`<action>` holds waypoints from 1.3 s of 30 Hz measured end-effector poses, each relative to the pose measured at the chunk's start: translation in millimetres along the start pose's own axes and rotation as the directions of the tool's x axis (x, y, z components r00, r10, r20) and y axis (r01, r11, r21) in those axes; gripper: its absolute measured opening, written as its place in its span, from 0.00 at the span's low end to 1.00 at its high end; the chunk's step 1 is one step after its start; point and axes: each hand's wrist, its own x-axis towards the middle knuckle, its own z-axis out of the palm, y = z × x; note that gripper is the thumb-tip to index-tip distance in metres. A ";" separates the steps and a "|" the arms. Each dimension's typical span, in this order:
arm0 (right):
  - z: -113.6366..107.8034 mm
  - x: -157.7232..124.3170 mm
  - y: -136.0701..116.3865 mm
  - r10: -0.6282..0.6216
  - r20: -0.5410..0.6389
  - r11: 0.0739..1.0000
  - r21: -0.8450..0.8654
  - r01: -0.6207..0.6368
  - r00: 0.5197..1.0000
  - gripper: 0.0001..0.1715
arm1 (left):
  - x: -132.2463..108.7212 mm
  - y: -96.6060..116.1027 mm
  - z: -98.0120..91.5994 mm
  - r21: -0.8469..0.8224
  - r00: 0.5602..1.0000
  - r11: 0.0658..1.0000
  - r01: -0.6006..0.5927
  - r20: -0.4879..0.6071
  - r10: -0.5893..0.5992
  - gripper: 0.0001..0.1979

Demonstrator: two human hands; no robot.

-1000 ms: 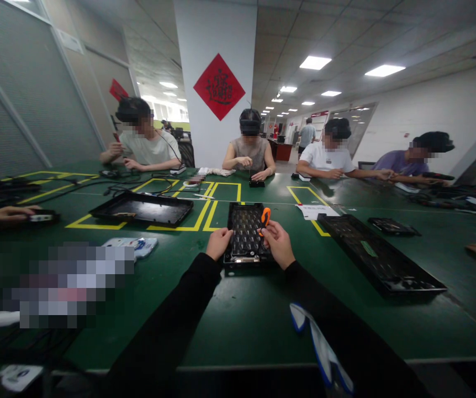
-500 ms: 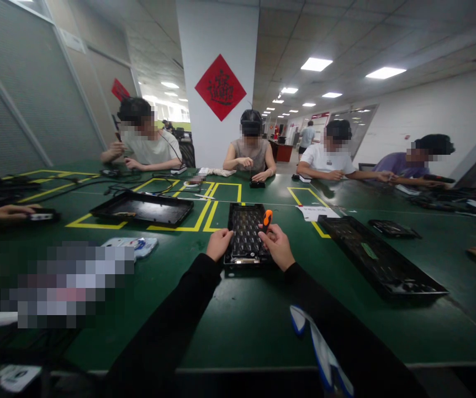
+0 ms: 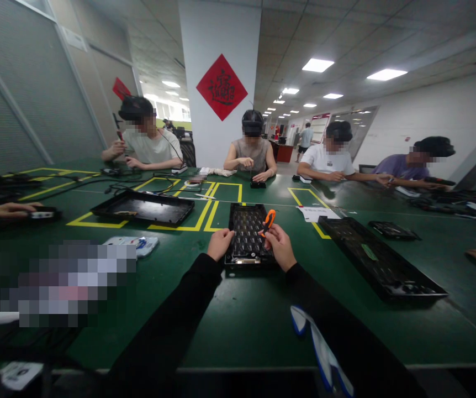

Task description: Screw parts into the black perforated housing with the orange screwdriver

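Observation:
In front of me on the green table lies a black plastic casing (image 3: pixel 246 226) with rows of small raised or hollow shapes inside. A pale metallic strip (image 3: pixel 248 261) sits at its near end. My left hand (image 3: pixel 220 243) pinches the casing's left rim. Between the fingers of my right hand (image 3: pixel 280 246) is a screwdriver (image 3: pixel 269 220) with an orange and black handle, tilted, over the casing's right side. Its tip is hard to make out behind the fingers.
A black tray-like shell (image 3: pixel 155 209) lies at the left, a longer black shell (image 3: pixel 376 260) at the right with a smaller black part (image 3: pixel 392 229) behind it. A paper label (image 3: pixel 317 213) lies nearby. Co-workers sit opposite; other people's hands (image 3: pixel 8 213) rest at both sides.
The screwdriver has tilted further to the right, and my right hand has shifted slightly right with it. My left hand stays on the casing's rim.

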 end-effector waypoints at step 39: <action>-1.8 1.4 6.5 -0.016 -0.092 0.996 -0.088 0.008 0.996 0.19 | 0.2 -2.8 1.4 -0.007 1.000 1.000 0.011 -0.011 -0.011 0.18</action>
